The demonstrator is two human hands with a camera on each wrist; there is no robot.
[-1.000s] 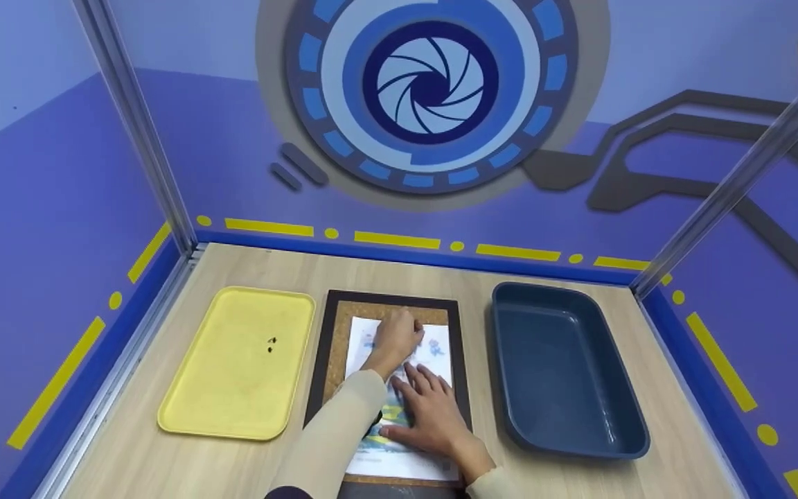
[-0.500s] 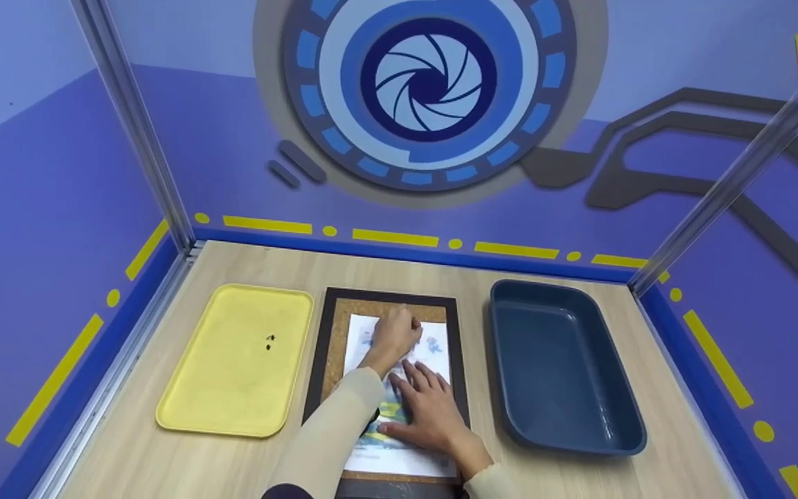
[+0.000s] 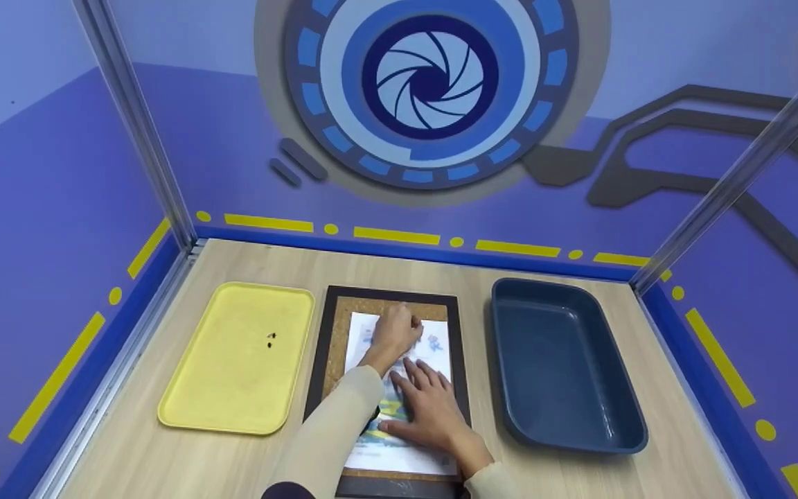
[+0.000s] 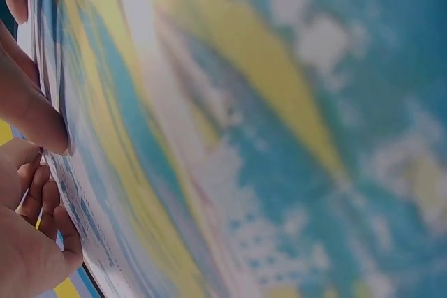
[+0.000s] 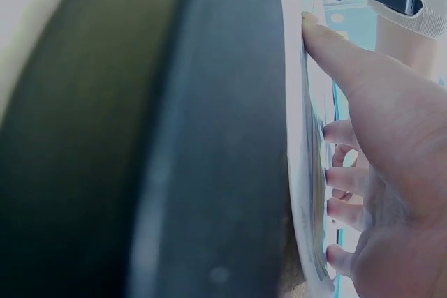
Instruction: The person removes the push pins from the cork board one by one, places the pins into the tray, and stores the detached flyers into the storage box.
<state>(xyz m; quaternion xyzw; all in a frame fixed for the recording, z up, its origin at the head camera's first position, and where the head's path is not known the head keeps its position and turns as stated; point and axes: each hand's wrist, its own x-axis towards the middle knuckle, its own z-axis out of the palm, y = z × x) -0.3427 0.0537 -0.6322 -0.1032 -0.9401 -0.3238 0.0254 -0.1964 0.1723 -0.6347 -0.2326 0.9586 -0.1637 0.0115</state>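
A corkboard (image 3: pixel 364 305) with a dark frame lies mid-table, and a printed paper (image 3: pixel 399 461) with blue and yellow artwork lies on it. Near the sheet's top edge, my left hand (image 3: pixel 394 333) has its fingers curled in. The left wrist view shows its thumb and finger pinching a tiny dark pushpin (image 4: pixel 41 150), mostly hidden by the fingertips, right at the paper. My right hand (image 3: pixel 432 414) rests flat on the sheet, fingers spread, just below the left; in the right wrist view its thumb and fingertips (image 5: pixel 335 176) press along the paper.
To the left lies a yellow tray (image 3: pixel 233 395) with a few small dark pieces (image 3: pixel 271 339) on it. A deep dark blue-grey bin (image 3: pixel 565 388) stands on the right. Metal posts and purple panels (image 3: pixel 184 145) bound the wooden table (image 3: pixel 129 450) at the back and sides.
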